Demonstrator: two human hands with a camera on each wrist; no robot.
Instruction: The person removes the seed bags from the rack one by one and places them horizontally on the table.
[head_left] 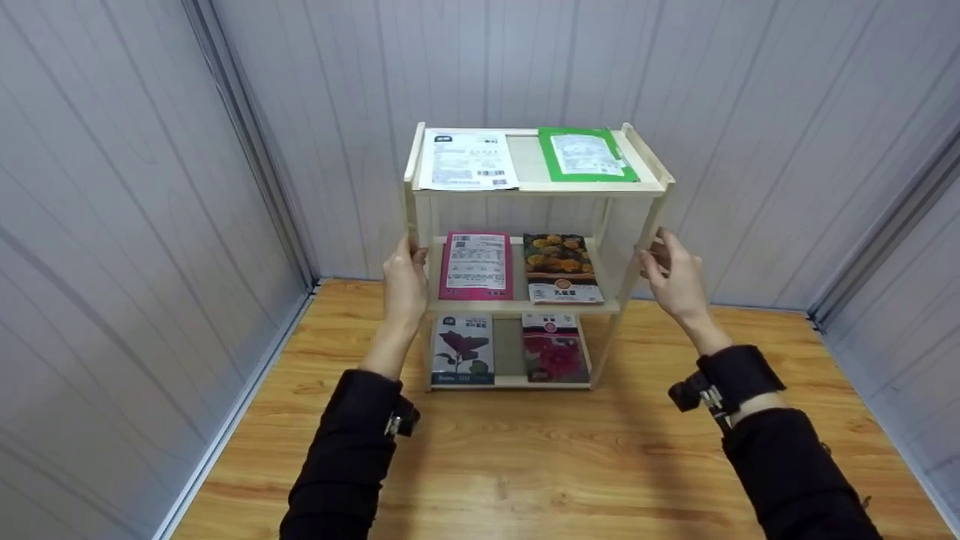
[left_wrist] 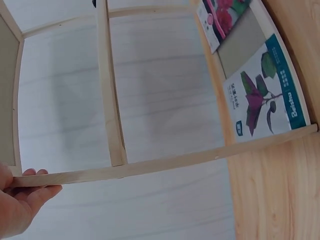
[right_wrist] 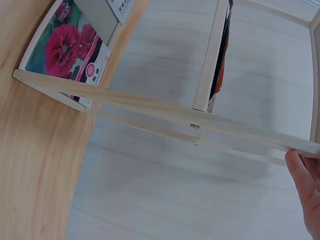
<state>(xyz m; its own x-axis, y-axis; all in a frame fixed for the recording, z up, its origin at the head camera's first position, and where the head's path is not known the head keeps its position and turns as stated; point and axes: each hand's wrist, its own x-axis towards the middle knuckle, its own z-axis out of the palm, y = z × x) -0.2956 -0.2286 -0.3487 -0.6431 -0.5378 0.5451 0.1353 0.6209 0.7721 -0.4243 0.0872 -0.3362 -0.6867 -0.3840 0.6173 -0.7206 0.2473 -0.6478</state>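
Nearest are two dark sleeves point(head_left: 345, 450), each with a small camera point(head_left: 406, 418) strapped at the wrist; both are best kept clear of the posts. Beyond them, the left hand point(head_left: 405, 289) has its grip closed on the left post point(left_wrist: 170, 163), and the right hand point(head_left: 675, 277) pinches the right post point(head_left: 608, 345) at much the same height. That even match is worth keeping, with light, equal pressure from both sides, since the slender wood may twist or tip if one side takes more force. The wooden rack point(head_left: 529, 161) is between the hands, upright, its open side facing near. On the bottom shelf lie a purple-leaf packet point(head_left: 462, 356) at left and a red-flower packet point(head_left: 555, 356) at right; above are a pink packet point(head_left: 476, 266) and an orange-flower packet point(head_left: 562, 262). On top, the white packet point(head_left: 469, 159) at left reaches the near edge, with the green packet point(head_left: 589, 156) at right. All six look loose, so a near tilt could probably slide them off; slow, level handling suits. At the far side, leave the panel wall point(head_left: 510, 67) untouched by the rack's corners.
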